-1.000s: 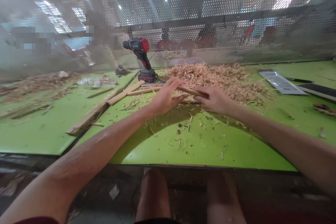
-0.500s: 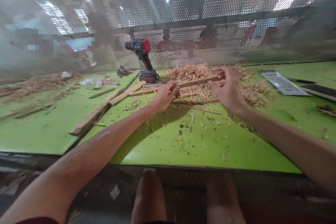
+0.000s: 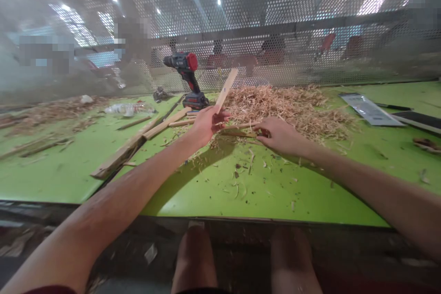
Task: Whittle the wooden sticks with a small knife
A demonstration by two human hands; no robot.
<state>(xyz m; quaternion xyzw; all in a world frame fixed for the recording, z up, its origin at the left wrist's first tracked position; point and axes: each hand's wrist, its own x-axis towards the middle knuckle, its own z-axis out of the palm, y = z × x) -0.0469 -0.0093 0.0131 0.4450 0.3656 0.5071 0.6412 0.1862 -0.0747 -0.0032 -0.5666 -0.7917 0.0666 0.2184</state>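
My left hand (image 3: 206, 126) is closed on the lower end of a flat, pale wooden strip (image 3: 227, 88), which tilts up and away to the right. Low over the table, my right hand (image 3: 280, 135) has its thumb and fingers curled at the right end of a slim stick-like tool (image 3: 239, 133). The fingers hide that end, so its kind is unclear. Just behind it lies a thin wooden stick (image 3: 241, 126) among the shavings.
Behind my hands spreads a heap of wood shavings (image 3: 272, 103). A cordless drill (image 3: 186, 78) stands upright beside it. Wooden pieces (image 3: 120, 154) and a plastic bottle (image 3: 131, 109) lie left; a flat packet (image 3: 372, 109) lies right. A perforated screen (image 3: 292, 32) rises behind the green table (image 3: 220, 193).
My right hand has let go of the wooden strip and moved down and left to the slim tool. The strip has swung from nearly level to steeply upright in my left hand.
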